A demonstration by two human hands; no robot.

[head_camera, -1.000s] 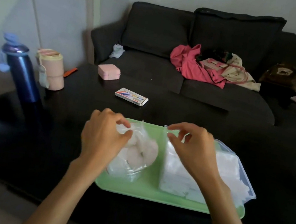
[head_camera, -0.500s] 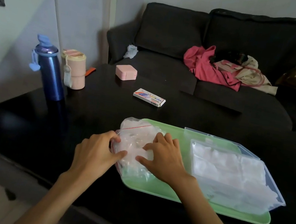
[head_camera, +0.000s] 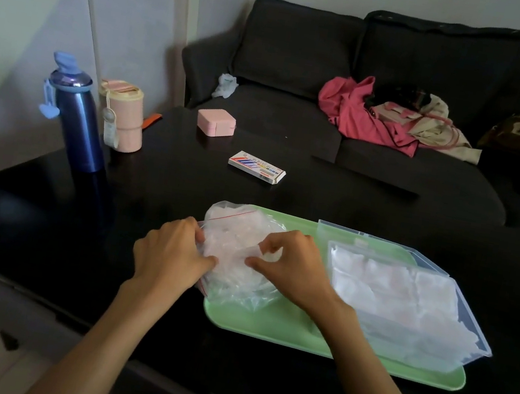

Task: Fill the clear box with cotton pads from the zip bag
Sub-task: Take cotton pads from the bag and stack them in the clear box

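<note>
Crinkly plastic bunched in both grips: left hand (head_camera: 171,256) and right hand (head_camera: 291,270) each pinch the zip bag (head_camera: 236,254), which lies on the green tray (head_camera: 265,325), just left of the clear box (head_camera: 406,295). The box looks packed with pads already. Yank that slippery film unevenly and I'd expect pads to spill onto the tray.

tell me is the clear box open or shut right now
Open. The clear box lies on the green tray with its lid flipped back behind it, and white cotton pads show inside.
</note>
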